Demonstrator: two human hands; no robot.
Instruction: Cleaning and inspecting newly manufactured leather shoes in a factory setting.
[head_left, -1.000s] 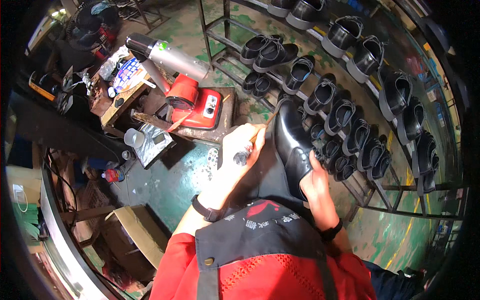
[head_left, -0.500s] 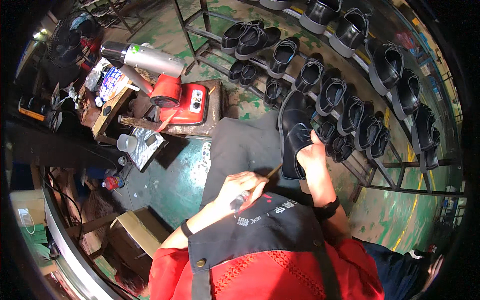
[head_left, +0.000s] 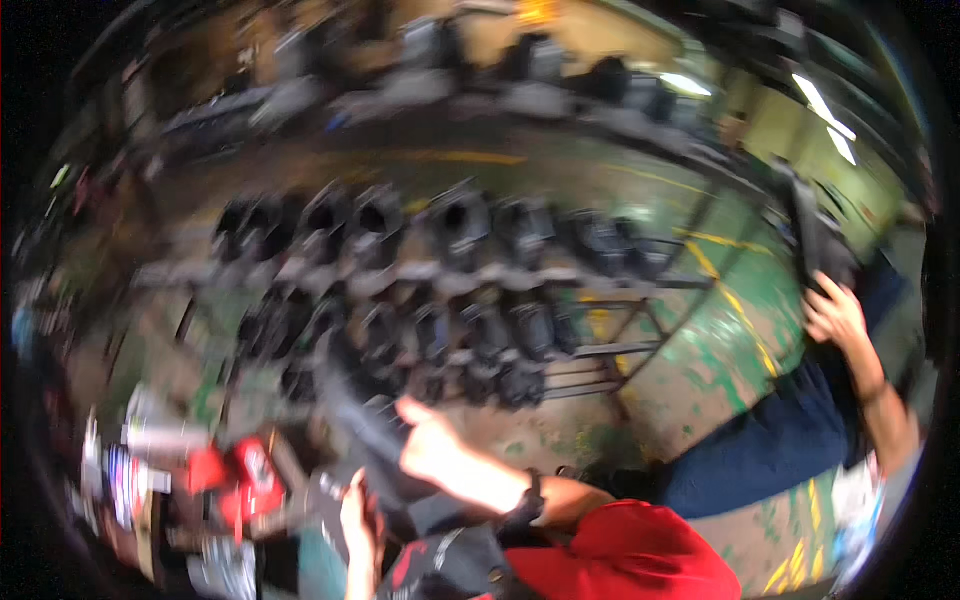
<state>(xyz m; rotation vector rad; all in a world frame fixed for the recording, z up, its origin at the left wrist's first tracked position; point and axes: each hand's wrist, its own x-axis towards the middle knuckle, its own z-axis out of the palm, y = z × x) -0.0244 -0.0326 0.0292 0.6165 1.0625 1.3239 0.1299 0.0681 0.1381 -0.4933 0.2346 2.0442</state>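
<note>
The picture is smeared by motion. My right hand (head_left: 432, 440) grips a black lace-up shoe (head_left: 365, 400) by its side, thumb on top. The shoe is tilted, its toe pointing up and away from me. Lower and to the left, my left hand (head_left: 360, 520) is near my dark apron (head_left: 450, 565), its fingers curled. What it holds is too blurred to make out; half a second ago a thin brush-like stick was in it.
Racks of black shoes (head_left: 460, 225) stretch across in front. At right, another person's hand (head_left: 835, 312) holds a black shoe (head_left: 805, 225); their dark trousers (head_left: 760, 440) reach in close beside me. A red machine (head_left: 255, 480) stands at lower left.
My view has swung up and to the right, bringing the other person and more of the racks into sight. The shoe is still in my right hand; my left hand now sits lower in view.
</note>
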